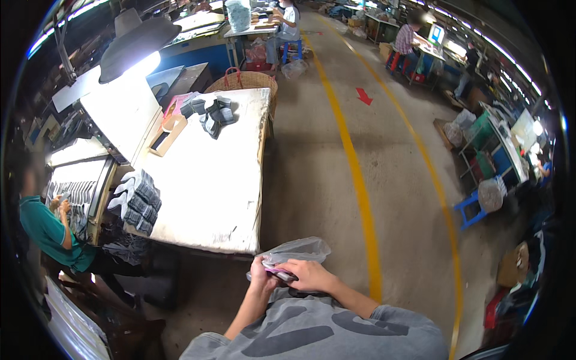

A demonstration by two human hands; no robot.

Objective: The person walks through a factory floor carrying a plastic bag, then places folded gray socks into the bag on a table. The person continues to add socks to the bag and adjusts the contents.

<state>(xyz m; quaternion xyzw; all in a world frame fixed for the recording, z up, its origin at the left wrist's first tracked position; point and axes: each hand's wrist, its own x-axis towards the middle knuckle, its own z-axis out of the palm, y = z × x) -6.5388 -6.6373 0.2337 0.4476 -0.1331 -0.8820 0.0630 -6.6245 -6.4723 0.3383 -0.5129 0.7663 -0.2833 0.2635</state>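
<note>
Close to my body, just off the table's near right corner, I hold a clear plastic bag [307,246]. My left hand [258,275] is closed round its left side. From the right, my right hand [309,276] has its fingers bent over the bag and pressed into the same spot. Between the hands shows something small, pinkish and pale; its kind cannot be made out. The bag's loose end spreads out beyond my fingers.
A white-topped table [210,192] stands ahead left, bearing grey sock stacks [141,201], more socks [210,113] and a wooden box [168,135]. A co-worker in green [57,231] handles socks at far left. Right lies an aisle with yellow lines [354,162]; a blue stool [471,210] stands beyond.
</note>
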